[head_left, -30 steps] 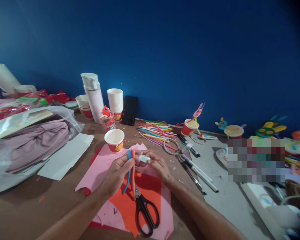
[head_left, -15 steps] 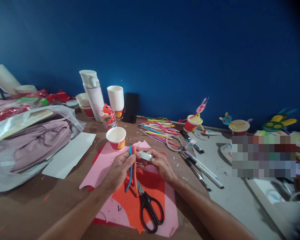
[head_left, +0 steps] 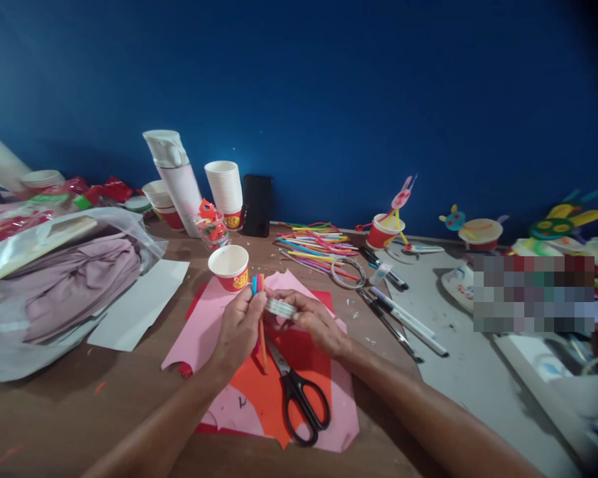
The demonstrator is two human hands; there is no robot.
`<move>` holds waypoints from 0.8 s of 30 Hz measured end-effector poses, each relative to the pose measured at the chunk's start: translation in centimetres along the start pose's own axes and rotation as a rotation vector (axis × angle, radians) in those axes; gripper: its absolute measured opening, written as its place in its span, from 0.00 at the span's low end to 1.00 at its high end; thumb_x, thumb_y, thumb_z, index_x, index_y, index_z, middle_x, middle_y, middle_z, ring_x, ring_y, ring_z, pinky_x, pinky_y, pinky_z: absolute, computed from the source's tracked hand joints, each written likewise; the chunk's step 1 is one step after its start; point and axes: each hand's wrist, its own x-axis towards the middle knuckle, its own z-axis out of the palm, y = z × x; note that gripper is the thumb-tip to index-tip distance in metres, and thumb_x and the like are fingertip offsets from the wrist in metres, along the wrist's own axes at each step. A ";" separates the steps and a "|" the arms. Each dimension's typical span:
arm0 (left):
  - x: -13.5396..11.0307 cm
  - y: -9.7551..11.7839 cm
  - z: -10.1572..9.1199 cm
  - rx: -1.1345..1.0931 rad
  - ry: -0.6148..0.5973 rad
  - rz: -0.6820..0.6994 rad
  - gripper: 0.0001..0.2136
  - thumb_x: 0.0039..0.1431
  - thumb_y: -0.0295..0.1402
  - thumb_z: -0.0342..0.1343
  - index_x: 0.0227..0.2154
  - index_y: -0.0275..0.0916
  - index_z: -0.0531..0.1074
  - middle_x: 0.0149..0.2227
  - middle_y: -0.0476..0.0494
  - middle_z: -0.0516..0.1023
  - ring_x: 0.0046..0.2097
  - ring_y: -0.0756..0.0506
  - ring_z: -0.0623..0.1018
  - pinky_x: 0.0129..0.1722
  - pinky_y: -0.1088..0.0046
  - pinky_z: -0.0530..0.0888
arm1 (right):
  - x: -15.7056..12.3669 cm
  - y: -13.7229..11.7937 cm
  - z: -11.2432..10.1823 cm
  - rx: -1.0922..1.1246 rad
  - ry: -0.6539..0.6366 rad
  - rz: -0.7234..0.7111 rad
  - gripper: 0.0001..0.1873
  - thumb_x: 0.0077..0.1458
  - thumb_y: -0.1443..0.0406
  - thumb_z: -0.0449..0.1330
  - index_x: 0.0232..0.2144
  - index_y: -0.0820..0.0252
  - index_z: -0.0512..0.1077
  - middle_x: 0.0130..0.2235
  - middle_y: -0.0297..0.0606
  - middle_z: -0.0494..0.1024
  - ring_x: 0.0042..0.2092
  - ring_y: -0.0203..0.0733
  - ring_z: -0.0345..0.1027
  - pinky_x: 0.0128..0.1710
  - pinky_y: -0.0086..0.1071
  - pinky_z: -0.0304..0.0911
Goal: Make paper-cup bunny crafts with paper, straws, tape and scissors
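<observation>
My left hand (head_left: 240,327) is closed around a small bunch of coloured sticks (head_left: 257,285), blue and orange, held upright over the paper. My right hand (head_left: 315,322) pinches a small whitish strip or tube (head_left: 280,307) and holds it against the sticks. Both hands hover above pink paper (head_left: 202,325) and orange-red paper (head_left: 264,392) on the wooden table. Black-handled scissors (head_left: 299,393) lie shut on the paper just below my hands. A red and white paper cup (head_left: 229,267) stands just beyond the sticks.
A pile of coloured sticks (head_left: 319,251), a clear tape ring (head_left: 348,273) and several pens (head_left: 403,322) lie to the right. A white flask (head_left: 177,179), stacked cups (head_left: 225,189) and a black phone (head_left: 257,205) stand by the blue wall. A bagged cloth bundle (head_left: 60,279) fills the left. Cup crafts (head_left: 386,229) stand at the back right.
My view has shifted a little. My left hand has slid up the sticks, so less of the blue one hangs below it. The right hand stays at the sticks with the strip.
</observation>
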 end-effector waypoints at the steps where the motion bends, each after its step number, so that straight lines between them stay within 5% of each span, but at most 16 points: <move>1: -0.1 0.3 -0.1 0.089 0.020 0.058 0.09 0.57 0.37 0.49 0.31 0.38 0.69 0.26 0.49 0.72 0.30 0.49 0.71 0.30 0.75 0.66 | 0.0 -0.2 0.0 -0.024 -0.002 0.003 0.10 0.48 0.69 0.50 0.33 0.61 0.69 0.49 0.40 0.68 0.40 0.40 0.65 0.40 0.34 0.62; 7: -0.1 1.2 -0.2 0.427 0.029 0.291 0.06 0.56 0.33 0.50 0.31 0.40 0.72 0.21 0.50 0.69 0.26 0.48 0.69 0.31 0.74 0.63 | 0.2 -2.1 0.2 -0.172 0.006 -0.005 0.13 0.48 0.71 0.49 0.34 0.60 0.71 0.47 0.38 0.71 0.40 0.40 0.66 0.40 0.34 0.63; 12: 0.2 0.8 -0.3 0.368 0.111 0.357 0.07 0.55 0.33 0.51 0.35 0.40 0.72 0.27 0.46 0.73 0.29 0.47 0.72 0.32 0.75 0.64 | 0.1 -2.9 0.6 -0.183 0.010 0.009 0.22 0.49 0.72 0.46 0.45 0.58 0.69 0.45 0.38 0.72 0.39 0.39 0.66 0.38 0.33 0.64; 18: 0.3 1.0 -0.5 0.178 0.005 0.230 0.10 0.57 0.36 0.49 0.37 0.39 0.72 0.25 0.48 0.72 0.30 0.47 0.71 0.33 0.75 0.66 | -0.1 -2.4 0.9 -0.120 0.110 0.101 0.15 0.51 0.71 0.48 0.37 0.62 0.71 0.31 0.37 0.75 0.33 0.38 0.68 0.36 0.33 0.64; 24: 0.3 0.4 -0.6 0.070 -0.004 0.178 0.09 0.55 0.37 0.51 0.33 0.38 0.72 0.23 0.49 0.71 0.27 0.49 0.69 0.29 0.76 0.64 | 0.3 -2.2 1.0 -0.024 0.097 0.152 0.13 0.51 0.68 0.49 0.35 0.63 0.72 0.29 0.37 0.75 0.32 0.39 0.71 0.32 0.31 0.65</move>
